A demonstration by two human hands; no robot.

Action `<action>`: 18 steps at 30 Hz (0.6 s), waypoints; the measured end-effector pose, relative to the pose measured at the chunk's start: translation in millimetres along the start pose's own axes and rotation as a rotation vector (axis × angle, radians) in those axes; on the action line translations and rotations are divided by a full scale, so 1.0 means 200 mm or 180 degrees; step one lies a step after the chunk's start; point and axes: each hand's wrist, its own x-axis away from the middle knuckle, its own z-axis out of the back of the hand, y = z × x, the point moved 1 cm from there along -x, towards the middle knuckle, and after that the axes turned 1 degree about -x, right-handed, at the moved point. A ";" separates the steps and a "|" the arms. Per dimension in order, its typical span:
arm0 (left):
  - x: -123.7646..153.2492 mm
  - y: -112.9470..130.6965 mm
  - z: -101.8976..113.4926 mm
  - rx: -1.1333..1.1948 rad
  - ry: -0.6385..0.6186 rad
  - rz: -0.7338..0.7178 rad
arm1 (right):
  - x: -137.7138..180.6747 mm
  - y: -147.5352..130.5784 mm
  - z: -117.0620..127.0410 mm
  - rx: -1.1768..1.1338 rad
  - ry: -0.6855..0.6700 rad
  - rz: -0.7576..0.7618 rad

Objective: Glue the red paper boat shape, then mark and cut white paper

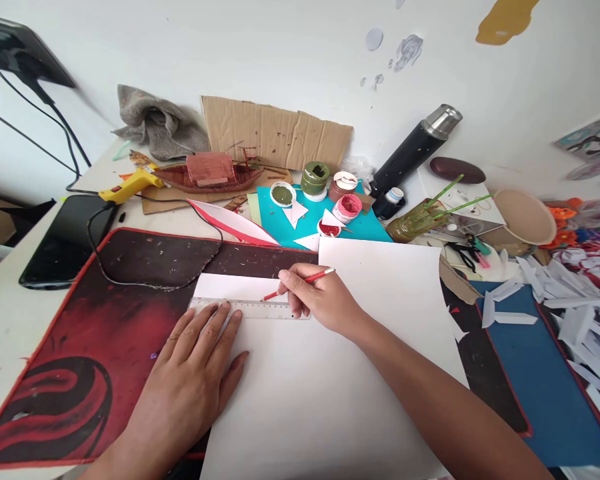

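A large sheet of white paper [330,393] lies on the red and black desk mat [95,313]. Across its upper left part runs a clear ruler [265,309]. My left hand [195,360] rests flat, fingers spread, with the fingertips pressing on the ruler's left end. In my right hand [320,297] a red pencil [273,295] is gripped, its tip slanting down to the left at the ruler's upper edge. The fingers of this hand sit close to the ruler's right end. Any pencil line on the paper is too faint to make out.
Behind the paper stand open paint jars [316,179] on a teal sheet [275,220], a model boat [210,173] and a yellow glue gun [130,185] with a trailing cable. A black thermos [410,150] leans on the wall. Folded paper strips [580,320] pile up at right.
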 end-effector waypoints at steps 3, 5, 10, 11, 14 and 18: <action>0.00 0.00 0.00 -0.0016 -0.0008 -0.0010 | 0.01 0.01 0.02 0.0012 0.0038 -0.0014; 0.00 0.00 0.00 -0.0039 0.0002 -0.0035 | 0.02 0.01 0.02 -0.0001 0.0049 -0.0018; -0.01 -0.01 0.00 -0.0075 0.0029 -0.0066 | 0.03 0.02 0.03 -0.0068 0.0043 -0.0019; 0.00 -0.01 0.00 -0.0075 0.0024 -0.0059 | 0.03 0.02 0.03 -0.0078 0.0045 -0.0014; 0.00 -0.01 0.00 -0.0064 0.0008 -0.0045 | 0.03 0.02 0.03 -0.0130 0.0053 0.0002; 0.00 -0.01 0.00 -0.0041 0.0008 -0.0015 | 0.03 0.02 0.04 -0.0323 0.0078 0.0152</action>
